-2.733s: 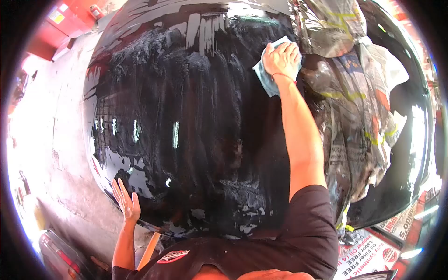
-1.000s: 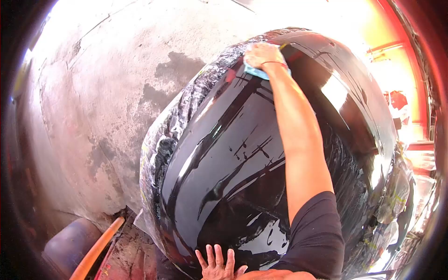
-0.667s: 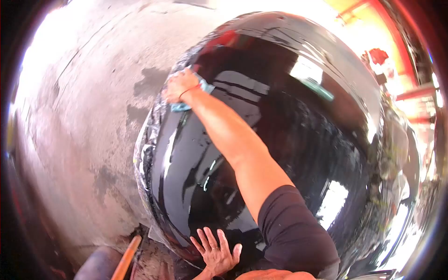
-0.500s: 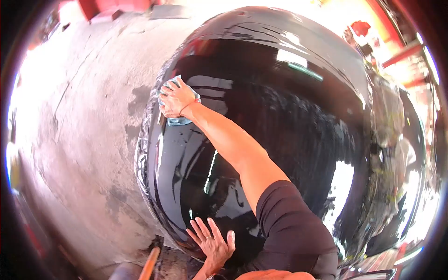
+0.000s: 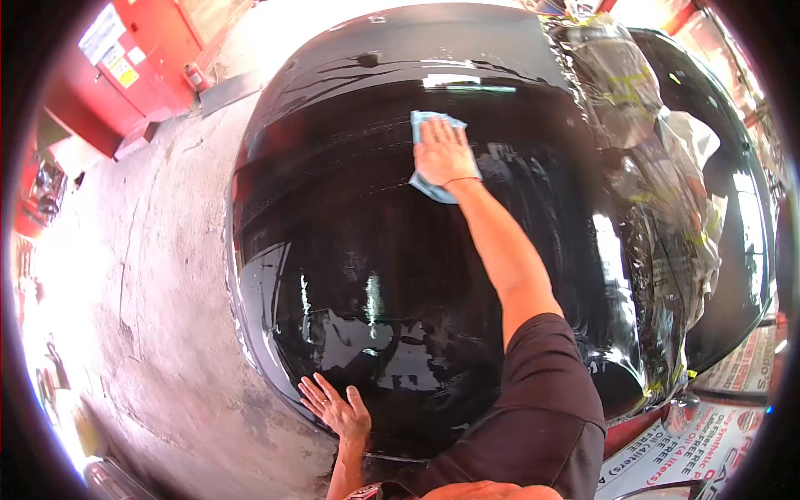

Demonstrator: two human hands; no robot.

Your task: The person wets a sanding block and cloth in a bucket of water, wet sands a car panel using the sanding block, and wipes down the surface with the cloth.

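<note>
My right hand point(image 5: 442, 157) lies over a light blue cloth point(image 5: 433, 191), pressing it against the glossy black car hood point(image 5: 350, 225). Its fingers are stretched along the cloth, whose edges stick out around the hand. Near the front lower edge of the hood is my left hand point(image 5: 337, 410), fingers spread and nothing in it; whether it touches the paint I cannot tell. Thin, broken streaks run across the hood to the left of the cloth. Hazy smears show on the paint below and right of the cloth.
Clear plastic sheeting point(image 5: 667, 225) with yellow-green tape covers the windshield area at the right. A printed banner point(image 5: 692, 446) is at the lower right. Concrete floor point(image 5: 158, 275) runs along the left. Red doors point(image 5: 137, 58) and a fire extinguisher point(image 5: 195, 77) are at the upper left.
My right hand has moved with the cloth from the hood's left edge toward its middle, rightward across the paint. My left hand stays low and open, shifted slightly left. The camera view has turned.
</note>
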